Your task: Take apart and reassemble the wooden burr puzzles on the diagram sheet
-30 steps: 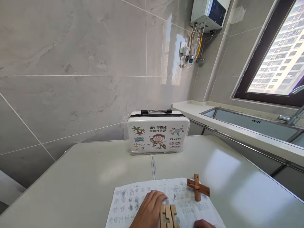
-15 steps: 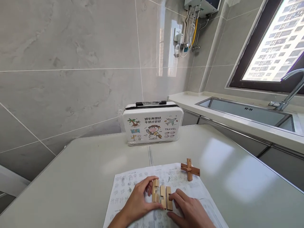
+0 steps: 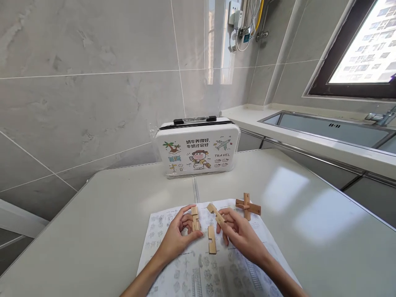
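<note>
My left hand [image 3: 177, 236] pinches a pale notched wooden puzzle bar [image 3: 194, 218] and holds it upright over the printed instruction sheet [image 3: 173, 264]. In my right hand [image 3: 239, 233] a second notched bar [image 3: 215, 213] is lifted and tilted, gripped between thumb and fingers. A third pale bar [image 3: 211, 239] lies flat on the sheet between my two hands. A darker brown wooden cross assembly [image 3: 247, 206] rests at the sheet's far right corner, just beyond my right hand.
A white cartoon-printed TRAVEL case [image 3: 198, 148] stands against the tiled wall at the back of the white table [image 3: 108, 214]. To the right runs a counter with a steel sink [image 3: 324, 128] and a tap. A window is above it.
The three bars, held together flat on the sheet half a second ago, are now apart: each hand has lifted one, the third stays lying. The camera has tilted down.
</note>
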Motion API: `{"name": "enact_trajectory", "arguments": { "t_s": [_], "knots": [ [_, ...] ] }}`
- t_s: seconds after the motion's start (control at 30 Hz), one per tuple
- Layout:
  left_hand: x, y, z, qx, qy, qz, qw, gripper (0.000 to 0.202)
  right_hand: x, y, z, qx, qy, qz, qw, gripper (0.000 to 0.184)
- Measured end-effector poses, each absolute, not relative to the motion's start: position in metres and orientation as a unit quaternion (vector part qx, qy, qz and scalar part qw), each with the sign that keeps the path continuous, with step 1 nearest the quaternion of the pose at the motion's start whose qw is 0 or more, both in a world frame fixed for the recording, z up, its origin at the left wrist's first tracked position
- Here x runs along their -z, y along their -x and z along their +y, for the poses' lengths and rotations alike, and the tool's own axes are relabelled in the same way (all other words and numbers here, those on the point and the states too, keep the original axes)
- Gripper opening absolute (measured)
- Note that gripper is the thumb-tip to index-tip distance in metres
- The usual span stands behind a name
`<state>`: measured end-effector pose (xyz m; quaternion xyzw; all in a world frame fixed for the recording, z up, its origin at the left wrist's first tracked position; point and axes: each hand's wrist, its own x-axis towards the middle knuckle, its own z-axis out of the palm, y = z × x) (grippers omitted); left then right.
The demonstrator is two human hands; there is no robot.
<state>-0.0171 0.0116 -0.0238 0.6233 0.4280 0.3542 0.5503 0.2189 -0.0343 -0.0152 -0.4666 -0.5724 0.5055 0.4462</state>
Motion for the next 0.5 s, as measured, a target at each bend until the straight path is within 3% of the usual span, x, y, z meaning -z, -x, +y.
{"name": "enact_trajectory", "arguments": {
  "t_s": [0.13,0.33,0.5],
  "knots": [
    [0.023,0.017,0.011,-0.36,-0.619,0.435,0.546,0.076,0.012,-0.211,-0.012,-0.561,0.407,-0.564,0.448,0.047],
    [0.014,0.014,0.006,-0.339,-0.618,0.438,0.558,0.069,0.014,-0.202,-0.003,-0.575,0.366,-0.598,0.422,0.043],
    [0.012,0.014,0.003,-0.327,-0.618,0.461,0.547,0.071,0.028,-0.203,-0.006,-0.515,0.402,-0.615,0.442,0.032]
  ]
}}
